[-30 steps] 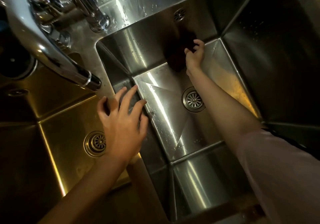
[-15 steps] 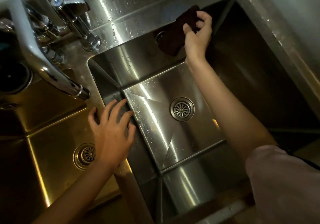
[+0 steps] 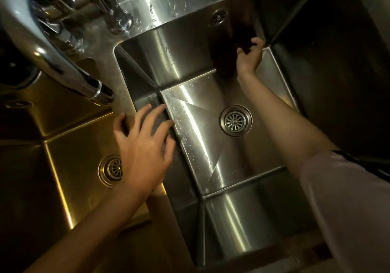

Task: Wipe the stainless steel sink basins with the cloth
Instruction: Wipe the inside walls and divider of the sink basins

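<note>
A dark cloth [image 3: 229, 49] is pressed against the far wall of the right stainless steel basin [image 3: 185, 61], low down near the back right corner. My right hand [image 3: 249, 59] grips its right edge, arm stretched across the basin floor. My left hand [image 3: 143, 148] rests with fingers spread on the divider [image 3: 126, 95] between the two basins, holding nothing. The left basin [image 3: 69, 150] glows yellowish and has its own drain [image 3: 110, 169].
A chrome faucet spout [image 3: 84, 82] juts over the divider just above my left hand, with its base [image 3: 118, 21] on the wet back ledge. A round drain [image 3: 235, 121] sits mid-floor in the right basin; an overflow grille [image 3: 219, 17] is in the far wall.
My right hand has dragged the cloth down the far wall from the upper rim to near the basin floor. My left hand stays on the divider.
</note>
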